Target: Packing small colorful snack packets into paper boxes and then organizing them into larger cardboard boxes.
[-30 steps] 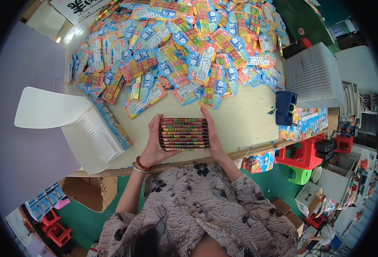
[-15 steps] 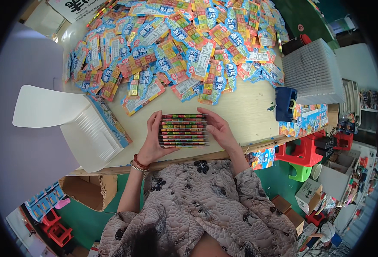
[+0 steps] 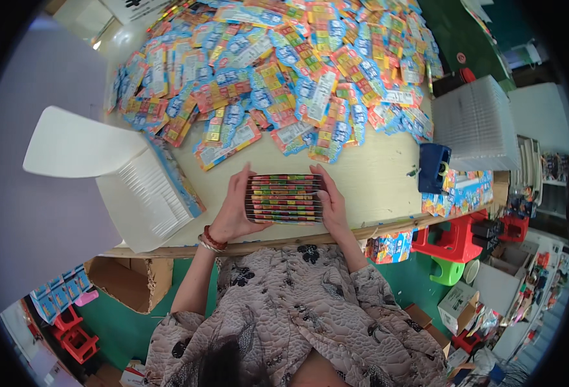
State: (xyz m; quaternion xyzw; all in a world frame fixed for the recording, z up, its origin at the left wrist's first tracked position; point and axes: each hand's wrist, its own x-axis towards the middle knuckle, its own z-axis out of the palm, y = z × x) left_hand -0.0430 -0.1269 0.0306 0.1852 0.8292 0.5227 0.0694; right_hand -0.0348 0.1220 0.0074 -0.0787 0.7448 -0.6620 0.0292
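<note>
Between my two hands sits a stack of candy blister cards (image 3: 284, 198), its layered edges facing up, near the table's front edge. My left hand (image 3: 233, 209) grips the stack's left end, with the thumb along the near side. My right hand (image 3: 331, 203) presses on the right end, its fingers at the far corner and thumb on the side. Beyond them spreads a large heap of colourful candy cards (image 3: 278, 84). To the left, an open white display box (image 3: 145, 193) with its lid flap raised holds several thin white pieces side by side.
A tall stack of clear plastic trays (image 3: 475, 126) stands at the right, beside a blue tape dispenser (image 3: 433, 169) and printed blue boxes (image 3: 458, 193). Below the table's right edge are red stools (image 3: 455, 238) and a green stool (image 3: 447, 271). A cardboard box (image 3: 132, 284) is below left.
My right hand has closed in more firmly on the stack's right end. The stack stays between both hands, while the whole view has shifted slightly.
</note>
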